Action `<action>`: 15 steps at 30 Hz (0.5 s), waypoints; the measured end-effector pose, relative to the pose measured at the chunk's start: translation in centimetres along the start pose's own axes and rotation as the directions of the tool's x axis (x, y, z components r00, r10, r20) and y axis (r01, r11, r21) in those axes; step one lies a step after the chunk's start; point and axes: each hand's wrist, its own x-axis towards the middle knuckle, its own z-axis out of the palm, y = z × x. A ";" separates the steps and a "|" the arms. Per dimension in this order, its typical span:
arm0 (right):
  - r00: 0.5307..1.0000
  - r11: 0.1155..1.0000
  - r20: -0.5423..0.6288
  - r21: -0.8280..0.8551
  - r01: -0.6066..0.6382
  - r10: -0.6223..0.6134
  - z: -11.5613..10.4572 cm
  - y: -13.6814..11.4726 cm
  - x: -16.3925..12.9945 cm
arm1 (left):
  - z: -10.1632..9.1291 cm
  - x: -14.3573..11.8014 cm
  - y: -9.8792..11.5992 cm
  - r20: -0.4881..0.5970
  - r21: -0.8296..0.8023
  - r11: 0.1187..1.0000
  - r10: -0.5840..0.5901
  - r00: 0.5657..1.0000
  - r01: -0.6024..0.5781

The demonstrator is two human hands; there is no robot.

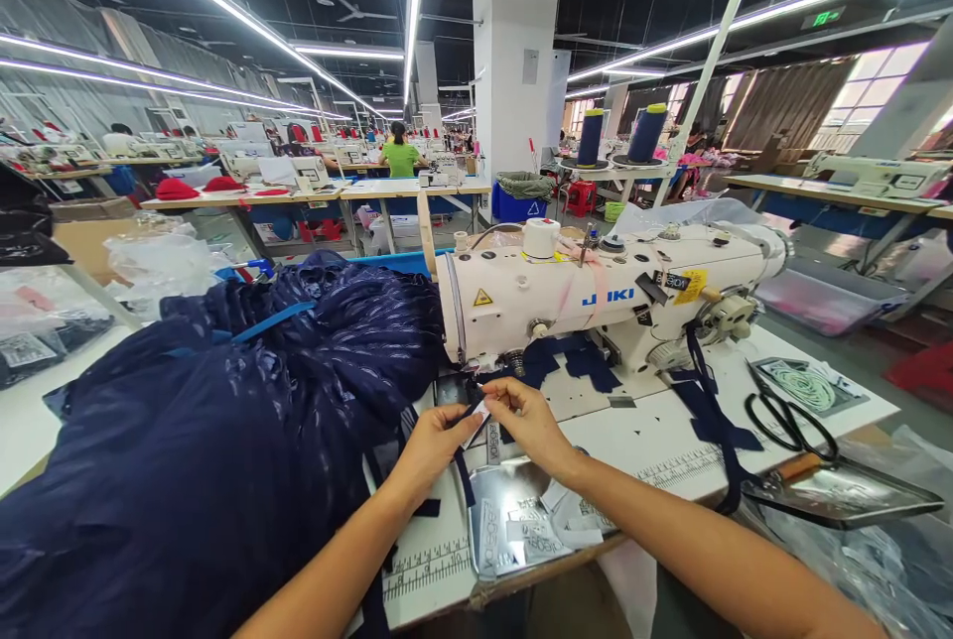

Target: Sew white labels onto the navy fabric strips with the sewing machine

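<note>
Just in front of the needle area of a white sewing machine (521,297), my two hands meet. My left hand (436,441) pinches a dark navy strip with a small white label (475,424) on it. From the other side, my right hand (530,421) has thumb and fingertips closed on the same label. A metal tray (491,480) with several loose printed labels (532,530) lies below my hands. To the left, a large heap of shiny navy fabric (245,441) reaches up to the machine head. The label's print is too small to read.
Black-handled scissors (789,421) and another metal tray (864,490) lie at the right table edge. Navy straps (715,421) hang over the front there. Thread cones (646,135) stand behind the machine. Farther back, a person in green (402,158) sits among other sewing tables.
</note>
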 end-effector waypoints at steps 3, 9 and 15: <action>0.992 0.997 0.103 0.016 -0.076 0.074 -0.4 0.2 0.2 | -0.1 0.0 0.0 0.039 0.000 1.000 -0.013 0.999 0.013; 0.984 0.991 0.133 0.042 -0.123 0.117 -0.4 0.2 0.3 | -0.1 0.0 0.1 0.039 0.009 1.000 -0.019 0.999 0.019; 0.984 0.989 0.116 0.040 -0.144 0.139 -0.1 -0.2 0.0 | -0.4 0.1 0.2 -0.023 -0.002 0.999 -0.032 0.999 0.032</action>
